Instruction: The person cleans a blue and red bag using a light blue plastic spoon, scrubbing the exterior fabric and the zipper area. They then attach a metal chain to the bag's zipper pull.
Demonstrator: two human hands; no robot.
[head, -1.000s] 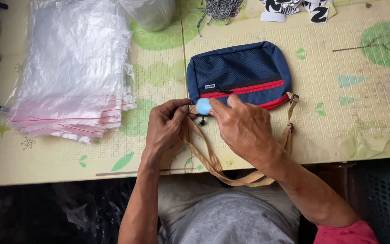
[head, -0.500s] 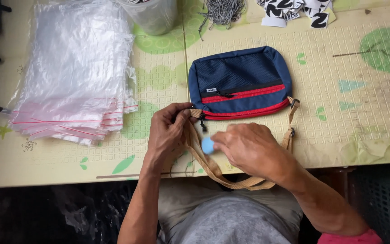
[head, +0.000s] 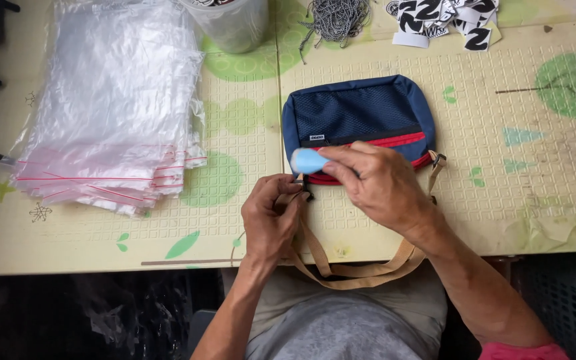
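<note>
The small bag [head: 361,117] lies flat on the table [head: 555,193], near its front edge. The right hand [head: 378,187] rests on the bag's lower part, fingers curled tight around a little light blue tool [head: 308,161]. The left hand [head: 271,220] sits just beside it, pinching the tan strap [head: 341,270] at the bag's corner. The bag is dark blue with red zipper lines. Its strap loops down off the table edge.

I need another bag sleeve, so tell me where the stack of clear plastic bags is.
In the head view, the stack of clear plastic bags lies on the table at the person's left, left of the navy pouch and beside the clear cup.
</note>
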